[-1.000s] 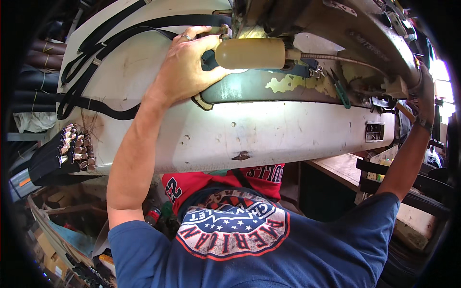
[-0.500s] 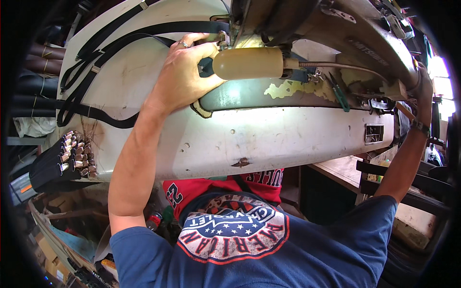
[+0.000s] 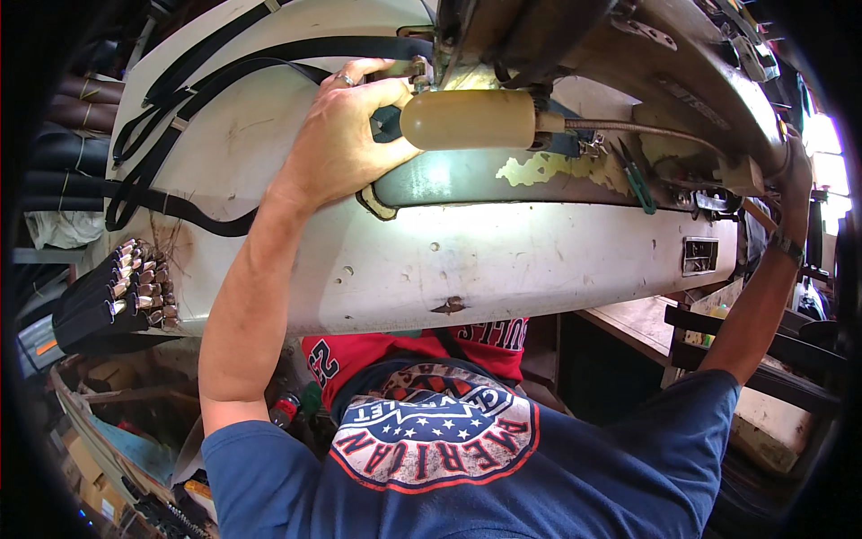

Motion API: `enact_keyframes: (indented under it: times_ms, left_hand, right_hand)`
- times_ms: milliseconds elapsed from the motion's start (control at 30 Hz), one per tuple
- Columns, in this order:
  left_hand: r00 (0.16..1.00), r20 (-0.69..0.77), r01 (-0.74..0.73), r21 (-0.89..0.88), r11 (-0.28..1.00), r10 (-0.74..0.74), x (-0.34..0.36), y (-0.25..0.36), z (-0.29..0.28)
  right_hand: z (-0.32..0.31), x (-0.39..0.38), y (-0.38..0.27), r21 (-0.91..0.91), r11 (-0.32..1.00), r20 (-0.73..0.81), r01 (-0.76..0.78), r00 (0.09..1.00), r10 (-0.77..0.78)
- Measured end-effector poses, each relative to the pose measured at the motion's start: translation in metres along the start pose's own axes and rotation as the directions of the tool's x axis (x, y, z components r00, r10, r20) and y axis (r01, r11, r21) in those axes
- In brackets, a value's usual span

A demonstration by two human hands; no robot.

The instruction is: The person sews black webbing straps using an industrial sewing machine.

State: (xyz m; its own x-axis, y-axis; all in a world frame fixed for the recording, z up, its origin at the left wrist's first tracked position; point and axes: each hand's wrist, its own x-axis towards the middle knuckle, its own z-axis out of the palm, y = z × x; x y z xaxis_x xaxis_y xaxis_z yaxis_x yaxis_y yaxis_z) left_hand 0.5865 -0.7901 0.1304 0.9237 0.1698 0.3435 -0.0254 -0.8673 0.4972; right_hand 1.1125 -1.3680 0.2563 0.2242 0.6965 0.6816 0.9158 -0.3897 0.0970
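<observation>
My left hand (image 3: 337,139) is at the needle area of an industrial sewing machine (image 3: 673,63), thumb and fingers curled on a dark strap (image 3: 386,124) that lies under the metal presser foot (image 3: 418,74), beside a cream capsule-shaped lamp housing (image 3: 467,119). Long black straps with metal sliders (image 3: 233,67) loop across the white table (image 3: 476,260) to the left. Far right, my right hand (image 3: 792,175) grips the end of the machine head at the handwheel, its fingertips mostly hidden. Green-handled snips (image 3: 639,189) lie on the machine bed.
A bundle of black straps with metal clips (image 3: 99,301) hangs at the table's left front. Dark rolls of material (image 3: 76,121) are stacked at the left. A wooden surface (image 3: 620,319) and black bars (image 3: 754,350) stand at the right, beside a bright window.
The view has shifted slightly, so the machine and table appear a little lower than a second ago. Both hands keep their places, with only slight movement in my left fingers.
</observation>
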Motion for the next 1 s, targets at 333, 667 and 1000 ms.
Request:
enact_keyframes:
  times_ms: [333,667,1000]
  left_hand:
    - [1.0,-0.003,0.007,-0.124,0.992,-0.008,0.001,0.004,0.001]
    - [0.997,-0.074,-0.035,-0.025,0.999,0.033,0.009,0.021,0.001]
    - [0.998,-0.047,-0.046,-0.029,0.999,0.044,-0.002,0.008,-0.01]
  right_hand:
    - [0.029,-0.007,-0.031,-0.117,0.992,-0.063,-0.041,0.997,0.033]
    - [0.011,-0.048,-0.1,-0.537,0.737,-0.381,-0.41,0.898,0.222]
    - [0.186,0.091,-0.49,0.471,0.879,0.339,-0.076,0.935,-0.101]
